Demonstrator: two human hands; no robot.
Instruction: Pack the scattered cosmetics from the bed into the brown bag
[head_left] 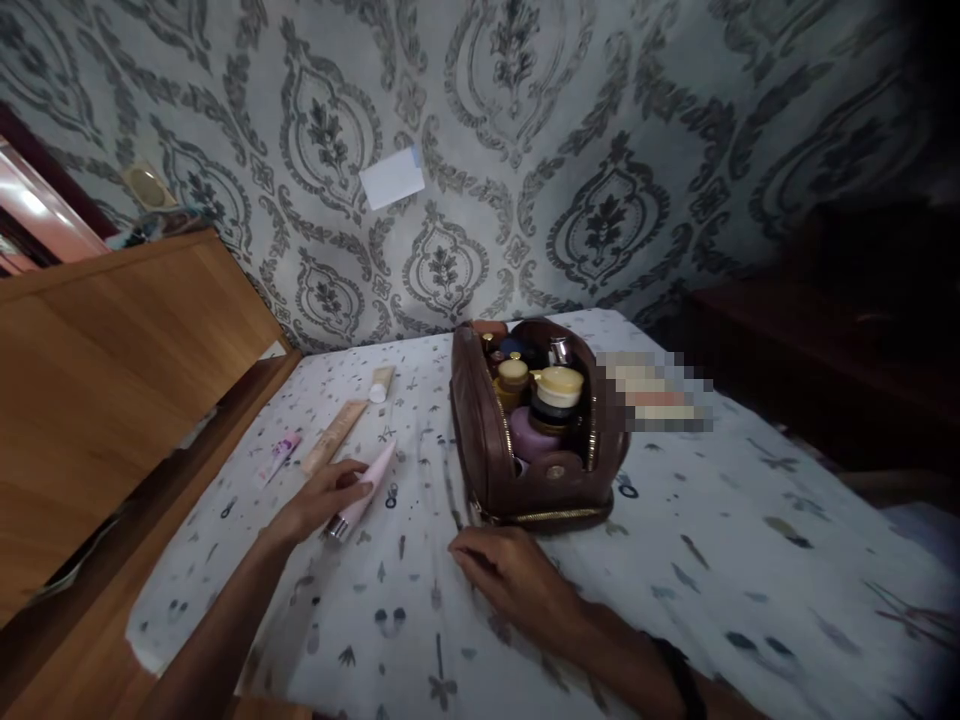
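Observation:
My left hand (321,498) has its thumb and fingers around a pale pink squeeze tube (365,492) with a silver cap, low over the patterned cloth. Beyond it lie a beige tube (334,436), a small pink-and-purple tube (278,458) and a short cream tube (382,383) with a white cap. Just in front of the brown cosmetic bag (480,440), my right hand (517,575) rests on the cloth, its fingers curled in with nothing showing in them. Through the bag's unzipped top I see a yellow-lidded jar (559,387), a purple jar (534,437) and several small bottles.
A white cloth with small prints (420,620) covers the surface. Wooden panelling (135,350) borders it on the left, and a patterned wall (517,200) with a white paper (392,179) stands behind. A blurred-out item (660,395) lies right of the bag.

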